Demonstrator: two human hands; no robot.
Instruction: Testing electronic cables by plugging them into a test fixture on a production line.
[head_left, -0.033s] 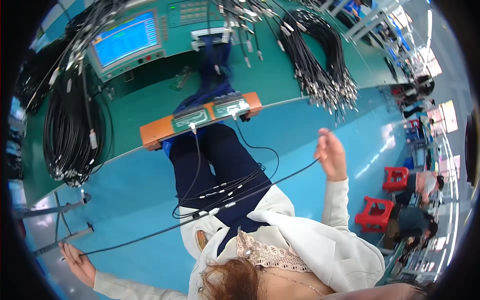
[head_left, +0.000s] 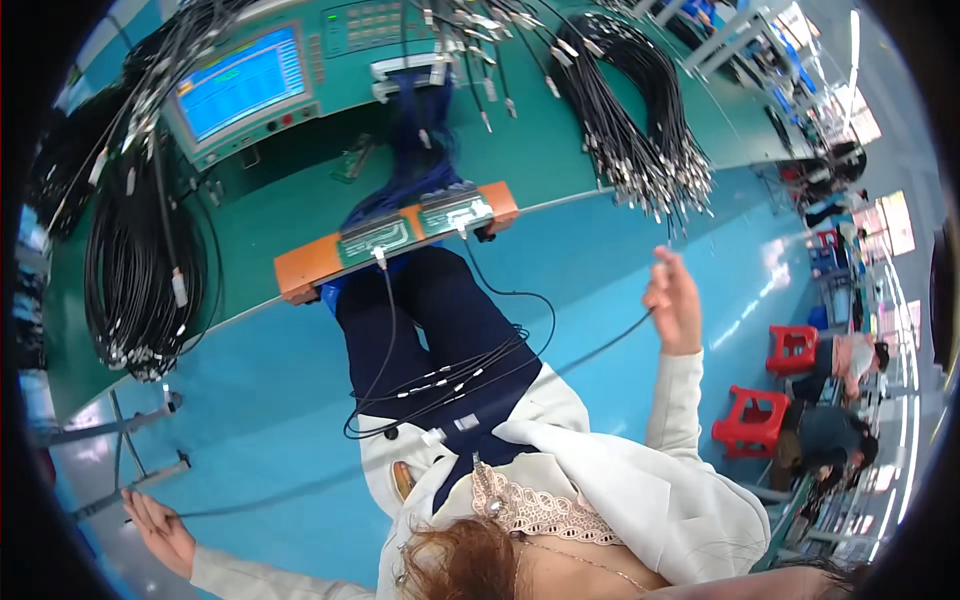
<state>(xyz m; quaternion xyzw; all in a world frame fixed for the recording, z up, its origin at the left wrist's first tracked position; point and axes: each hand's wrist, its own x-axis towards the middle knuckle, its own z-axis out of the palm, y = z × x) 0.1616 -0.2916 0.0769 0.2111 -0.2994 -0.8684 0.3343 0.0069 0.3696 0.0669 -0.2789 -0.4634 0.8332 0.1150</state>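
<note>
A thin black cable (head_left: 605,343) spans my lap from one hand to the other, its middle smeared by motion. At the lower left, my left hand (head_left: 163,530) pinches one stretch of it. Over on the right, my right hand (head_left: 673,305) grips the other side, fingers curled. Loops of black cable (head_left: 440,385) with white tags lie across my thighs. From them, two leads rise to white plugs seated in a left green circuit board (head_left: 377,240) and a right green circuit board (head_left: 455,210). Both boards sit on an orange bar (head_left: 306,264) at the table's edge.
A test instrument with a lit screen (head_left: 242,85) stands on the green table (head_left: 540,160). Bundles of black cables hang at the left (head_left: 140,270) and right (head_left: 640,110). Red stools (head_left: 750,422) and other people are off to the right.
My right hand has shifted slightly right, and its fingers have moved. The stretched cable has blurred along its middle. The table and instrument sit slightly further left in view.
</note>
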